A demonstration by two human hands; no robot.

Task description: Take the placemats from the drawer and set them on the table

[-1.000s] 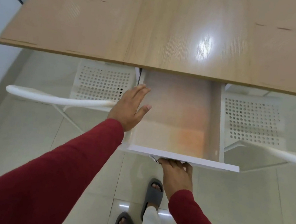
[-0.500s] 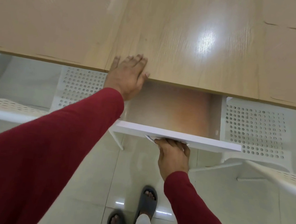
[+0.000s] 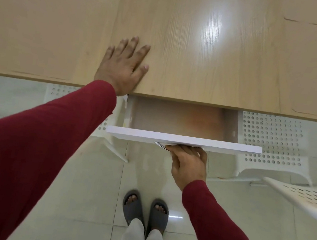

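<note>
Fingers (image 3: 132, 45) of left hand (image 3: 123, 67) spread flat on the wood surface (image 3: 222, 57), near its front edge. Right hand (image 3: 188, 164) fingers curled around the metal handle (image 3: 160, 144) under the white drawer (image 3: 184, 141) front. Drawer part open, long axis left-right, opening toward the person. Placemats: can't tell, interior blurred orange-brown. White perforated chairs (image 3: 272, 138) flank the drawer; slippers (image 3: 144, 210) on tile floor (image 3: 83, 190).
</note>
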